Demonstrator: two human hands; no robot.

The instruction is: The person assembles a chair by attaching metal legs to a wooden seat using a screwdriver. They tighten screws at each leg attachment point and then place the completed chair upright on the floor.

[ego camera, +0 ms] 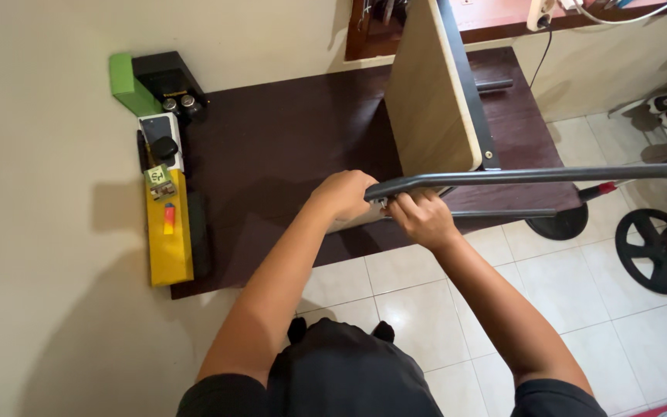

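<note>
Fingers of both hands are bunched at the bent end of the dark metal tube (pixel 519 177), right where it curves down near the bottom corner of the tan board (pixel 430 93). Left hand (pixel 344 194) is curled into a loose fist on the near-left side of the bend, knuckles up, fingers wrapped under the corner; what exactly they grip is hidden. Right hand (pixel 421 217) sits just beside it on the right, thumb and fingertips pinched narrow on something small and shiny at the joint, maybe a bolt or fitting, too small to tell. Hands nearly touch, w/ the tube's bend between them.

Key relation: the tube's long axis runs almost level from the hands out to the right edge of view, so nearly all its length lies right of the fingers, none to the left. Right arm lies closer along that run; left arm comes in from the other side and meets only the end. A second thinner bar (pixel 503 213) runs parallel just below, starting beside the right wrist.

Board stands on edge, tilted, rising away from the hands toward the top of view, its black rim on the right. Underneath is a dark brown mat (pixel 272 147) on pale tiles. Well apart on the left, along the wall: yellow box (pixel 168 243), green block (pixel 130 83). Far right: black wheel (pixel 659 250), clear of both arms.
</note>
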